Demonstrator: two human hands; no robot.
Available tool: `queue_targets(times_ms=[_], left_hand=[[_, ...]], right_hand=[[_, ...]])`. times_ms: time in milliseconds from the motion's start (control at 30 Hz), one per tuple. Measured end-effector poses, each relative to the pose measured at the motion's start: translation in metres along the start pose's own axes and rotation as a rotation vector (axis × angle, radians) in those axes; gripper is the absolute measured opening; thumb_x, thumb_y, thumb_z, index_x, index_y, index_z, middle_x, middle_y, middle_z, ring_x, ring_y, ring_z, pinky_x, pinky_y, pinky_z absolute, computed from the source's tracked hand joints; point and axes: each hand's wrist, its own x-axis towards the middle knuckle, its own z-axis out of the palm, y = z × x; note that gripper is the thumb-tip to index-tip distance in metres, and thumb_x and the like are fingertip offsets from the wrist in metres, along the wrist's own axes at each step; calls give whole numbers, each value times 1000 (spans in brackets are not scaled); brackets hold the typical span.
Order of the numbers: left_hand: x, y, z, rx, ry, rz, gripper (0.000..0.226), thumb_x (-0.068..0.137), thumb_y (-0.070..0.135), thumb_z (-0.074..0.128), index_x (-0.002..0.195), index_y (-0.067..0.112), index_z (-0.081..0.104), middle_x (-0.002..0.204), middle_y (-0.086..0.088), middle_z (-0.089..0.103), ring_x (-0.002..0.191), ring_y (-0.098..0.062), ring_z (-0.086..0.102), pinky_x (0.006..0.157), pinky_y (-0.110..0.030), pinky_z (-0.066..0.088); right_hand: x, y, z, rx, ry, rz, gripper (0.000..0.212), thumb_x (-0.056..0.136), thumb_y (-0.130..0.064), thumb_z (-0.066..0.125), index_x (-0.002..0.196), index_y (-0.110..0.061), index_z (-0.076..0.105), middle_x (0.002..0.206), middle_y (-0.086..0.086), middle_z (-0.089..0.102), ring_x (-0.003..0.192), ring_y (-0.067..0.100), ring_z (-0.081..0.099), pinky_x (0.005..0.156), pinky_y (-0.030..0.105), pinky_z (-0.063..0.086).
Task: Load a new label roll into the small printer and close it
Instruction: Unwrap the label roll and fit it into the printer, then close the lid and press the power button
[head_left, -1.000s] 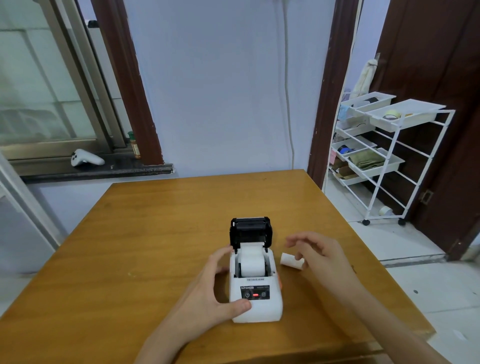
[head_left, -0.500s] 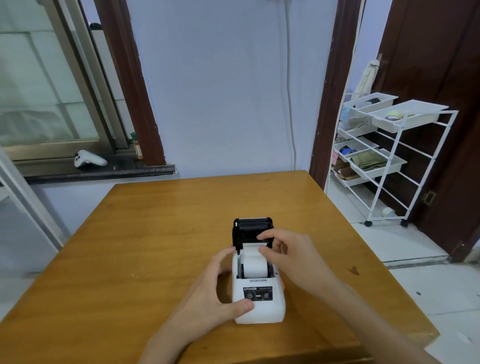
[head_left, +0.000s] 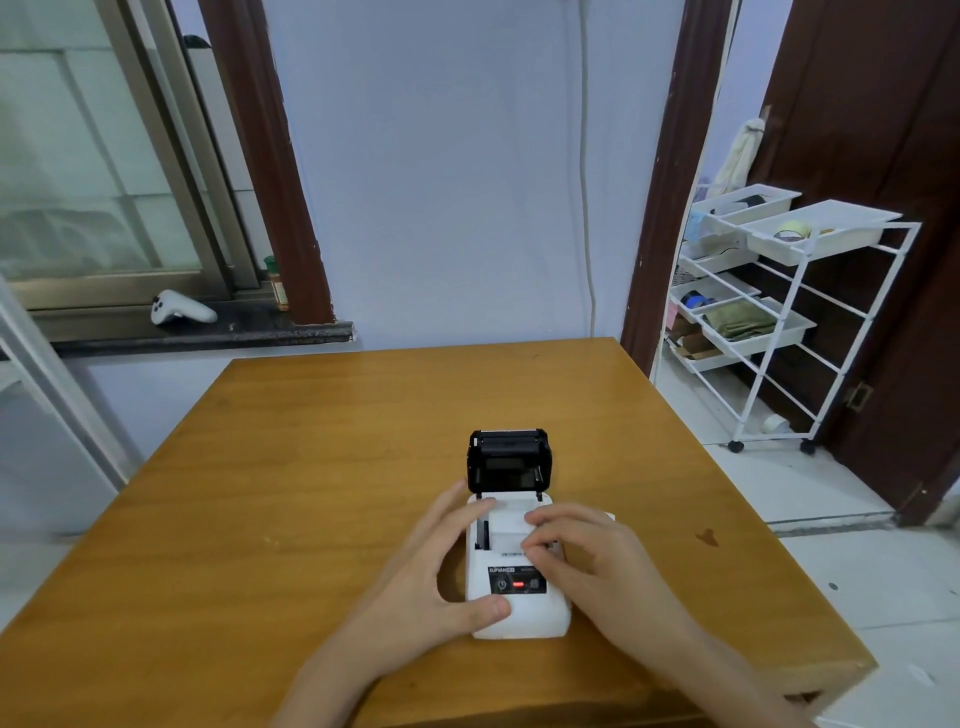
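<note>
The small white printer (head_left: 524, 618) sits on the wooden table (head_left: 311, 467) near its front edge, its black lid (head_left: 509, 460) standing open and upright. A white label roll (head_left: 506, 521) lies in the open compartment. My left hand (head_left: 431, 587) grips the printer's left side, thumb on the front and fingers at the compartment's edge. My right hand (head_left: 587, 561) reaches over from the right, its curled fingertips on the front of the roll; they are blurred. A red light shows on the front panel.
A small white roll (head_left: 607, 516) peeks out on the table behind my right hand. A white wire rack (head_left: 779, 322) with trays stands off the table's right side. A white game controller (head_left: 179, 309) lies on the window sill at the left.
My right hand left the small white roll on the table, moved left to the open compartment, then slid forward over the label roll. My left hand kept its hold on the printer.
</note>
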Motion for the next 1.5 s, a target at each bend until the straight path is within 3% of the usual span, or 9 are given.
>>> queue_targets(times_ms=[167, 400, 567, 733, 800, 900, 1133, 1333, 1500], left_hand=[[1, -3, 1, -12, -8, 18, 72, 66, 83, 68, 132, 59, 54, 157, 46, 2, 138, 20, 29, 112, -23, 31], [1, -6, 1, -74, 9, 19, 64, 66, 83, 68, 126, 60, 60, 157, 45, 6, 139, 6, 39, 112, -24, 35], [1, -5, 0, -109, 8, 12, 63, 68, 81, 69, 125, 54, 65, 157, 44, 8, 137, 8, 39, 111, -25, 37], [1, -4, 0, -116, 4, 11, 64, 67, 84, 67, 125, 58, 62, 158, 41, 9, 137, 5, 40, 115, -34, 40], [1, -3, 0, -131, 2, 9, 65, 66, 85, 66, 125, 58, 63, 158, 41, 9, 137, 6, 40, 115, -37, 40], [0, -1, -1, -166, 15, 15, 63, 66, 85, 65, 122, 57, 66, 157, 43, 11, 137, 7, 39, 113, -32, 40], [-4, 3, -5, -263, 102, 46, 55, 67, 85, 64, 108, 50, 76, 153, 42, 24, 130, 5, 47, 99, -5, 38], [-5, 4, -6, -272, 138, 50, 56, 69, 87, 60, 103, 48, 79, 153, 40, 29, 128, 2, 50, 99, -10, 40], [-5, 6, -6, -281, 149, 53, 56, 70, 87, 59, 102, 46, 80, 151, 41, 32, 126, 3, 51, 95, -3, 40]], right_hand=[[-3, -2, -1, 50, 11, 13, 12, 89, -24, 68, 94, -28, 78, 111, -26, 64, 113, -11, 50, 92, 4, 36], [-6, -5, -5, 86, -28, 24, 17, 92, -25, 62, 91, -29, 78, 107, -29, 66, 113, -10, 52, 93, 8, 39], [22, -17, -22, 229, 246, 38, 19, 96, -18, 54, 82, -21, 68, 110, -23, 63, 95, -3, 58, 77, 6, 44], [64, -23, -26, 359, -10, 146, 38, 100, -39, 43, 138, -37, 50, 142, -21, 46, 131, -3, 39, 108, 24, 30], [72, -21, -21, 324, -95, 130, 35, 102, -34, 43, 135, -31, 55, 139, -14, 54, 129, 3, 46, 105, 21, 36], [69, -12, -14, 358, -136, 99, 29, 100, -20, 50, 118, -42, 58, 125, -10, 62, 119, 11, 57, 98, 23, 47], [49, -6, -10, 272, -101, 4, 19, 99, -33, 49, 113, -32, 62, 108, -9, 68, 100, 13, 64, 89, 41, 54], [42, 2, -9, 299, -122, 6, 21, 97, -19, 57, 111, -29, 68, 123, -9, 63, 111, 2, 59, 95, 27, 51], [32, 6, -10, 274, -195, 31, 35, 94, -20, 60, 119, -44, 65, 136, -24, 50, 116, -4, 54, 92, 36, 56]])
